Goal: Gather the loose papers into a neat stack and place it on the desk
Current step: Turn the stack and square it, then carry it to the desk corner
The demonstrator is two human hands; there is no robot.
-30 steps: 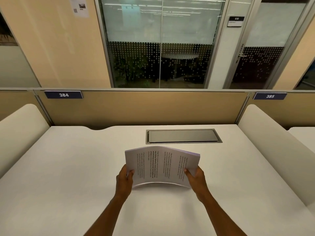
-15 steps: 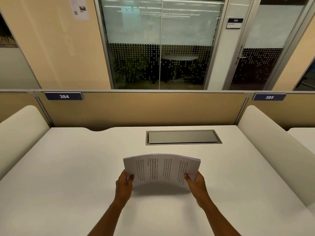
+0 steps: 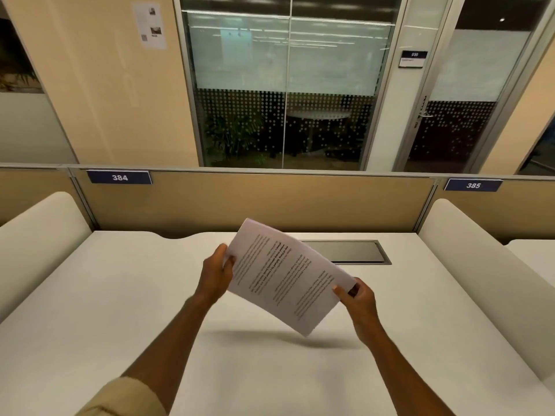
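A rolled beige sleeve point(image 3: 120, 397) covers the left forearm at the near edge of the view; the right forearm is bare. Both forearms extend over the white tabletop point(image 3: 90, 310).

The stack of printed papers point(image 3: 285, 277) is held in the air above the middle of the tabletop, clear of the surface, with its shadow on the tabletop below its lowest corner. The stack is rotated so that one corner points down and toward the viewer and the opposite corner points up and away. The sheet edges appear aligned. Printed text lines cover the visible face; the text is too blurred to read.

The left hand point(image 3: 214, 276) is closed on the upper left edge of the stack, with the thumb on the printed face. The right hand point(image 3: 359, 298) is closed on the lower right edge, with the thumb on the printed face and the fingers behind the sheets.

Beyond the papers, a dark rectangular cable-access hatch point(image 3: 348, 251) is set flush in the tabletop, partly hidden by the stack. Rounded white side dividers point(image 3: 468, 253) stand at the left and right of the tabletop. A tan partition point(image 3: 255, 199) closes the far side and carries the number plate 384 point(image 3: 119, 177); the adjoining panel carries the number plate 385 point(image 3: 473, 185). Behind the partition are glazed walls with a dot pattern point(image 3: 285, 115).
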